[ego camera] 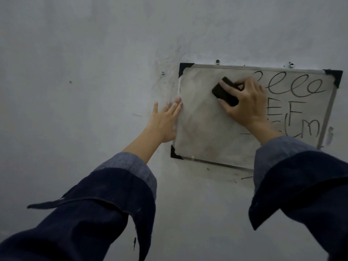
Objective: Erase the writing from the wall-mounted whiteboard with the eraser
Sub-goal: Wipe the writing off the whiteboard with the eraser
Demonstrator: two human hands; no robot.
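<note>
Head view shows the right hand point(244, 102) pinching the eraser point(225, 94) against the whiteboard point(203, 132), left hand point(165, 121) flat, fingers together, bracing its edge; firm overlapping strokes rightward should clear the remaining writing point(295, 87).

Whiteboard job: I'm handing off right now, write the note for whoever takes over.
Right hand grips the eraser, pressed on the whiteboard at upper middle.
Left hand is flat, fingers straight, against the board's left frame edge and the wall.
Done: left part of the board is wiped, with grey smudge left.
Left: the writing on the right side, a looped line on top and block letters below, partly hidden by the right hand. Wipe rightward.
</note>
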